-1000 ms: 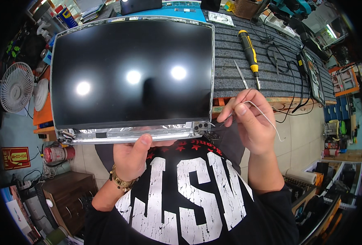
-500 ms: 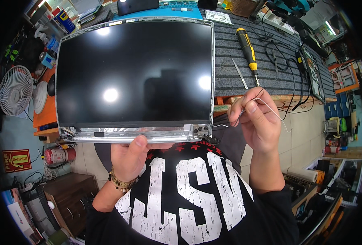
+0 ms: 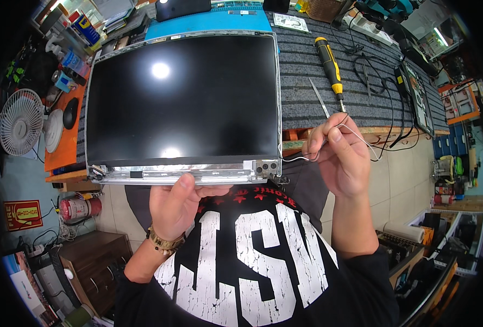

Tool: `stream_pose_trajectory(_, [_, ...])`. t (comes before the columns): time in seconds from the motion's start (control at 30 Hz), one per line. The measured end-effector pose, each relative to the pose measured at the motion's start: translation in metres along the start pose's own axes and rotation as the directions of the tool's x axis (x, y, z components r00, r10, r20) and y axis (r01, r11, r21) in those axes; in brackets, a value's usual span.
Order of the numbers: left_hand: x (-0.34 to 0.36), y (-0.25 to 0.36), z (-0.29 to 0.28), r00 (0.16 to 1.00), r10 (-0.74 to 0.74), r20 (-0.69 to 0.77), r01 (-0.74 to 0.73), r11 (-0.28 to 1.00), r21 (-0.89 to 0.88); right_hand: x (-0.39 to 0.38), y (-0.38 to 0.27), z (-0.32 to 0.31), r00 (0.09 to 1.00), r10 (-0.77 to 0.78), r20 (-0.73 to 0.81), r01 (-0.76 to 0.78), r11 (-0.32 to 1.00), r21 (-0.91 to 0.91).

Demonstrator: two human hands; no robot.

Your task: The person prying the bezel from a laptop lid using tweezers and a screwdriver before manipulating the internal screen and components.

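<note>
A laptop screen assembly (image 3: 184, 98), with a black panel and silver frame, is held by its lower edge in my left hand (image 3: 177, 206). My thumb lies on the front of that edge; the other fingers go underneath, partly hidden. Thin white and dark cables (image 3: 294, 159) leave the screen's lower right corner by the hinge. My right hand (image 3: 344, 155) pinches these cables between thumb and fingers, and a loose white end curves out past the hand. Just beyond my right hand, a yellow and black screwdriver (image 3: 328, 62) and metal tweezers (image 3: 318, 97) lie on the bench.
A ribbed grey mat (image 3: 301, 54) covers the bench, with a blue work mat (image 3: 214, 23) at the back. Black cables (image 3: 383, 82) and an opened laptop base (image 3: 416, 98) lie at the right. A white fan (image 3: 21, 121) stands at the left.
The screen assembly has tilted and shifted slightly, its left edge moving right and its lower edge rising. My right hand has moved slightly left and up, still pinching the cables.
</note>
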State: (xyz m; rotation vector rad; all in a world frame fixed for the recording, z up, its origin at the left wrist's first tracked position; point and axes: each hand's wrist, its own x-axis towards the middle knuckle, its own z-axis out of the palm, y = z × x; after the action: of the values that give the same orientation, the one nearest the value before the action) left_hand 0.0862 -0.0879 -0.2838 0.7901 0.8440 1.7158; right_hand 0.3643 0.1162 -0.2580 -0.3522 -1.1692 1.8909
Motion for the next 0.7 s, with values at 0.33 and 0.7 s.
stream_pose_trajectory(0.33, [0.005, -0.028, 0.0, 0.988, -0.144, -0.047, 0.141, 0.988, -0.068, -0.009, 0.013, -0.023, 0.976, 0.189, -0.112, -0.179, 0.979, 0.098])
stream_pose_trajectory(0.7, [0.014, -0.039, 0.005, 0.964, -0.212, -0.16, 0.22, 0.975, 0.032, -0.023, -0.008, -0.053, 0.883, 0.146, -0.446, -0.143, 0.989, 0.041])
